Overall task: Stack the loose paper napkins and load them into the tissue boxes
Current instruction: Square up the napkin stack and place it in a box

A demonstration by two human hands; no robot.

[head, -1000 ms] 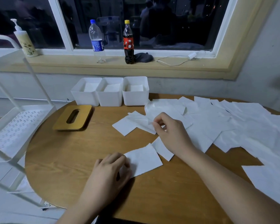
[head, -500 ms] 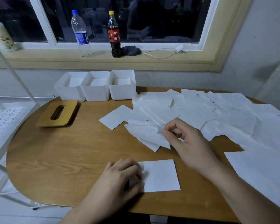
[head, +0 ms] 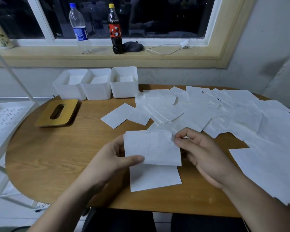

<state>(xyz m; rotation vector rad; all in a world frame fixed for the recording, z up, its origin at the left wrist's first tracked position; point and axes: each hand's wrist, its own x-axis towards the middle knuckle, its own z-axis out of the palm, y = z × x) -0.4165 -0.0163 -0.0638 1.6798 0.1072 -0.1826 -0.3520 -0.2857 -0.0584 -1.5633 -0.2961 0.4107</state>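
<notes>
Left hand [head: 107, 158] and right hand [head: 203, 156] have been brought together since a moment ago, and one napkin [head: 151, 148] has been lifted up between them. Before, the left hand was pressed on a flat napkin [head: 155, 178]. Now that one is left lying alone on the round wooden table [head: 57, 156], right under the held one.

A big mess of loose napkins [head: 208, 111] is spread over the right side and back of the table, with many laid over each other. Three white tissue boxes [head: 97, 91] are lined up side by side at the back edge, and something white and flat can be seen inside each. A wooden lid [head: 69, 113] with a long slot is laid flat just in front of the boxes, to the left.

The held napkin is pinched at its lower left edge by the left thumb and fingers. Its top right corner is pinched by the right fingertips.

A water bottle [head: 79, 29] and a cola bottle [head: 115, 30] are stood on the window sill [head: 40, 54] behind.
</notes>
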